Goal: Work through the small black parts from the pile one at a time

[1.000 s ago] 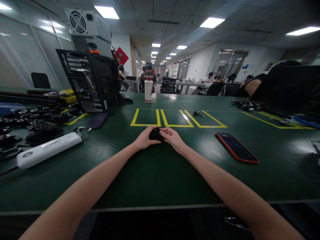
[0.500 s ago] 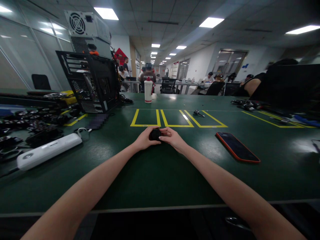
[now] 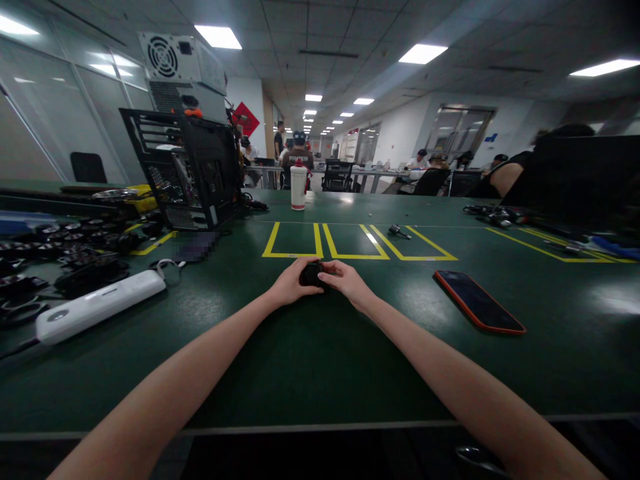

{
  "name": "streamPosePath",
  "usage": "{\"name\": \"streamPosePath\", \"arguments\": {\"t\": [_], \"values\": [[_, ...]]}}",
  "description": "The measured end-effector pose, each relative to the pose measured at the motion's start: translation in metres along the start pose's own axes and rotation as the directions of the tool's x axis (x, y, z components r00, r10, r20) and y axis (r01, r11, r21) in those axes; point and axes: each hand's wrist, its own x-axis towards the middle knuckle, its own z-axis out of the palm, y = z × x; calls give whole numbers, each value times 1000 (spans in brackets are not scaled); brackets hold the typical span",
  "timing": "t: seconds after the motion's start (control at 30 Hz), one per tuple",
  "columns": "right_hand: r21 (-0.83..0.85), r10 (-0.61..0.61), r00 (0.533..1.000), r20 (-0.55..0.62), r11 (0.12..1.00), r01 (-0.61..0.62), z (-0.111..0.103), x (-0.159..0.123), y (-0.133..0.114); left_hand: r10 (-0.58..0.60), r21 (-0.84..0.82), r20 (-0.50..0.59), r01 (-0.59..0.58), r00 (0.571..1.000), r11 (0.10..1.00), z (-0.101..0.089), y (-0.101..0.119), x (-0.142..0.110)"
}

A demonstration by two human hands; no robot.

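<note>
Both hands meet at a small black rounded object (image 3: 310,274) in front of the yellow-taped boxes; its kind does not show. My left hand (image 3: 291,283) curls around its left side, thumb in front and fingers behind. From the right, my right hand (image 3: 345,279) pinches at its edge with the fingertips. Part of the object is hidden by the fingers. Beyond the hands, a small dark metal part (image 3: 399,231) lies by the rightmost of the three middle tape outlines (image 3: 353,256).
A phone in an orange case (image 3: 479,301) lies to the right. On the left are a white power strip (image 3: 103,305), a heap of black parts (image 3: 83,250) and an open computer case (image 3: 193,170). A white cup (image 3: 299,188) stands farther back. People sit in the background.
The view has tilted up slightly, so the scene sits a little lower. Both hands keep their hold on the black object, which looks slightly turned.
</note>
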Motion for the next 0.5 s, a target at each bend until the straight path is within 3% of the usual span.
{"name": "streamPosePath", "arguments": {"t": [0.13,0.33,0.5], "values": [[25,-53,998,29,998,52,-1,-4,-1,14,6,-9,-14,1000,1000,1,-2,1],[99,-1,1000,-26,995,3,2,4,8,19,6,-16,-18,1000,1000,3,-5,1],[66,44,999,-31,997,-42,1,7,11,3,3,-3,-3,1000,1000,2,-3,0]]}}
